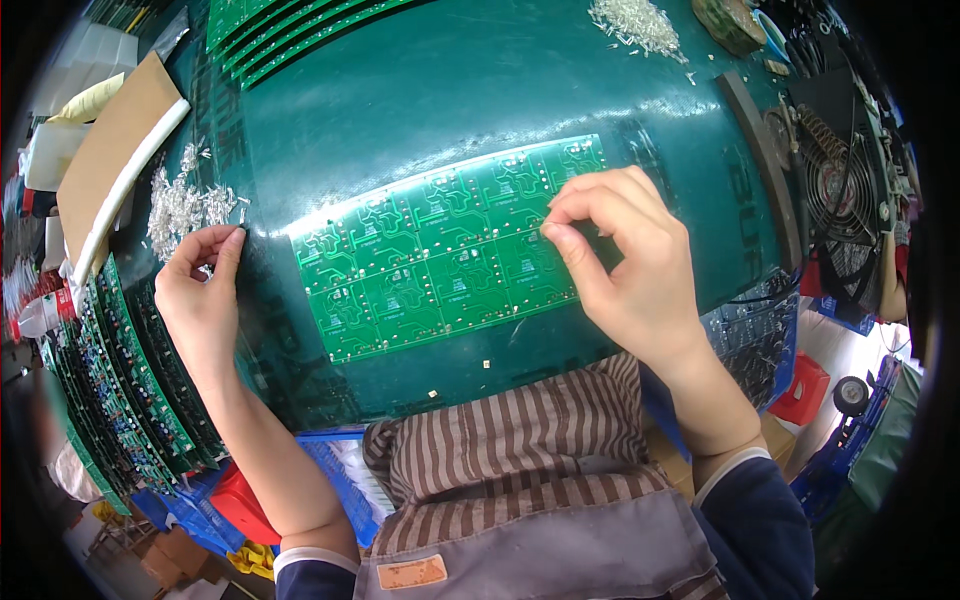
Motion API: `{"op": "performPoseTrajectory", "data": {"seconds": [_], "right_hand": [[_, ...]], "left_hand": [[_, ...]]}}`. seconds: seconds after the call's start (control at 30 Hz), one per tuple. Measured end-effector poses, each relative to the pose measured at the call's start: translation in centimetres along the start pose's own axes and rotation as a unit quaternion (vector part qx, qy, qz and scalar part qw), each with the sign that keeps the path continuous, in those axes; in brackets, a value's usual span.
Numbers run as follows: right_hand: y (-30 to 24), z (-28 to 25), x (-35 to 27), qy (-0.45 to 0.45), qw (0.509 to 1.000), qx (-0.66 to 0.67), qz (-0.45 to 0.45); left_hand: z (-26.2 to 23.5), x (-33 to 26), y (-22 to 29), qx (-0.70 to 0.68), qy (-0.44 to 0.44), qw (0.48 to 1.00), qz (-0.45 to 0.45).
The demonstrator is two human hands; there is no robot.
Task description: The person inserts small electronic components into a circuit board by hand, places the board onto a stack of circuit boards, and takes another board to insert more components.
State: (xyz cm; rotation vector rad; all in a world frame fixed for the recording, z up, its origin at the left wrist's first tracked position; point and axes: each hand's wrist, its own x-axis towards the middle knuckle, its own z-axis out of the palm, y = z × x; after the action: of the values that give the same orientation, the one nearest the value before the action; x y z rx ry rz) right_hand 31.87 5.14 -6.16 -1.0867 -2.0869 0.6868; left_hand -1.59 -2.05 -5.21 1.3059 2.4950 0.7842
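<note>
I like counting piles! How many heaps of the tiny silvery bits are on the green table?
2. One pile of silvery parts lies at the table's left edge, by the left hand. The other pile sits at the far edge, top right. More may be hidden outside the picture.

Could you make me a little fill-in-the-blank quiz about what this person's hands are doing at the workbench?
1. The right hand pinches its fingertips over the right end of a panel of bare circuit boards coloured ____.
2. The left hand rests by a loose pile of small clear parts, to the ____ of the panel.
3. At the bench's left edge, populated circuit boards stand in a ____.
4. At the far right stands a round wire-guarded ____.

Missing words: green; left; row; fan
</note>
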Motion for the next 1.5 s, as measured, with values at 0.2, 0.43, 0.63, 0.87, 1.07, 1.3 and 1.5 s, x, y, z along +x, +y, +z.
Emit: {"op": "performPoseTrajectory", "data": {"seconds": [0.2,0.43,0.63,0.87,1.07,1.3,1.5], "right_hand": [[-0.1,0.0,0.2,-0.007,1.0,-0.005,-0.002],[-0.1,-0.1,0.0,-0.005,1.0,-0.01,0.0],[-0.5,0.2,0.0,0.003,0.997,-0.055,-0.049],[-0.7,-0.5,0.2,-0.013,0.988,-0.125,-0.093],[2.3,-2.9,3.4,-0.054,0.998,0.013,-0.029],[10.7,-4.8,8.9,0.081,0.977,-0.195,0.032],[11.3,-4.9,9.0,0.101,0.975,-0.183,0.082]], "left_hand": [[0.3,0.8,-1.3,-0.027,0.009,0.998,0.049],[-0.5,0.8,-1.4,-0.052,-0.017,0.998,0.023],[-1.0,0.3,-0.7,0.032,0.009,0.999,0.014],[-0.4,-0.6,-0.6,0.116,0.05,0.987,0.097],[-0.2,-2.1,0.7,0.108,0.049,0.987,0.109],[0.5,-3.1,1.5,0.091,0.058,0.97,0.218],[0.4,-2.7,2.2,0.157,0.032,0.957,0.244]]}}
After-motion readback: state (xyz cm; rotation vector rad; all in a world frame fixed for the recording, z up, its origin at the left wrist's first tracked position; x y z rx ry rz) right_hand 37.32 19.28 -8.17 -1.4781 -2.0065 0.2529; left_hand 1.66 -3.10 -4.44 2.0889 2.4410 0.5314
